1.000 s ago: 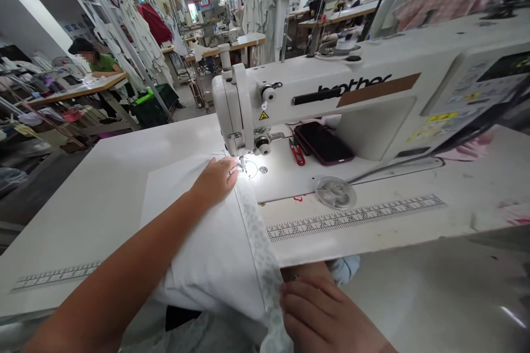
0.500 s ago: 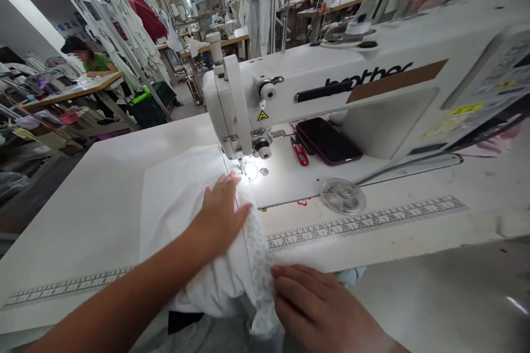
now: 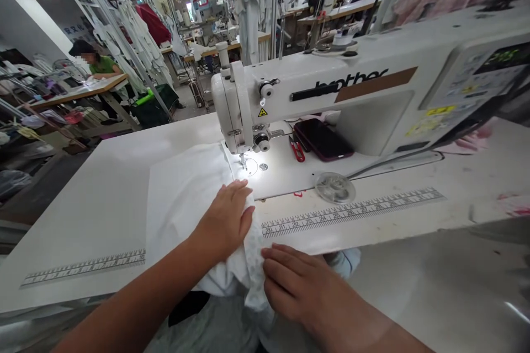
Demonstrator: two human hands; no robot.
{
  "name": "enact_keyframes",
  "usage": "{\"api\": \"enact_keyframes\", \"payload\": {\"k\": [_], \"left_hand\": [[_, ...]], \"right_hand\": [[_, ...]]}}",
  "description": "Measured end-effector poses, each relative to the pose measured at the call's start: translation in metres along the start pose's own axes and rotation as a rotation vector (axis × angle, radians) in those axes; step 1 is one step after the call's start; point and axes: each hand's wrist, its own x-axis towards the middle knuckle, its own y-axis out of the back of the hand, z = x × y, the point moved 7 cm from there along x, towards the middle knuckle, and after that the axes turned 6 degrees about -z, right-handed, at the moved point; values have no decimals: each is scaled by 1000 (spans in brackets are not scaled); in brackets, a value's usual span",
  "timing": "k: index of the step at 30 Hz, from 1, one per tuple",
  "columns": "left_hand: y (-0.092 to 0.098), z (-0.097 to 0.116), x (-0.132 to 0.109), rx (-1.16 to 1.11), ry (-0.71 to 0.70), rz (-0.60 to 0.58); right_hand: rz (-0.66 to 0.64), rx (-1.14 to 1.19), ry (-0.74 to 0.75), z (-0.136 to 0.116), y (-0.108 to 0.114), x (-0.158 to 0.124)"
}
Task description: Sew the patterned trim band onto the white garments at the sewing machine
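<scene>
Head view: at centre frame the left hand (image 3: 226, 220) lies flat on the white fabric (image 3: 182, 193), fingers stretched out and close together, pressing rather than gripping. The fabric is spread on the table (image 3: 111, 176), from the needle (image 3: 242, 162) down over the front edge, where its lower part drops out of sight.

Lower centre, the right hand (image 3: 293, 287) rests its fingers on the fabric's patterned edge strip (image 3: 252, 248). Its thumb is hidden, so I cannot tell whether it pinches.

The sewing machine (image 3: 331, 94) reads "brother", and its yellow stickers at the right are blurred. The measuring tape (image 3: 351, 212) stuck on the table shows 20 to 25 clearly. A dark phone (image 3: 323, 139) lies partly under the machine arm.
</scene>
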Motion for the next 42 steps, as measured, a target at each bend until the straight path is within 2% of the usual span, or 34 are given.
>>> {"api": "enact_keyframes", "payload": {"k": [3, 8, 10, 13, 17, 20, 22, 26, 30, 37, 42], "left_hand": [[-9, -3, 6, 53, -10, -70], [-12, -5, 1, 128, -18, -87], [-13, -3, 1, 139, -5, -80], [-15, -3, 7, 127, 4, -98], [-15, -17, 18, 87, 19, -141], [-12, -22, 21, 102, 45, -123], [-10, -15, 16, 119, 38, -109], [-7, 16, -5, 68, -33, -102], [-8, 34, -25, 28, -82, -85], [-11, 30, -34, 41, -123, -108], [-8, 17, -26, 46, -152, -120]], "right_hand": [[-26, -13, -2, 1, 0, 2], [122, -109, 27, 6, 8, -5], [137, -109, 28, 10, 11, -9], [97, -57, 16, 16, 15, -8], [9, 40, -24, 25, 18, 5], [-10, 79, -57, 30, 20, 14], [-1, 70, -48, 30, 22, 15], [36, 3, -31, 27, 24, 7], [-7, -81, -41, 26, 17, -7], [-103, -123, -27, 27, 16, -10], [-46, -30, -99, 38, 16, 1]]}}
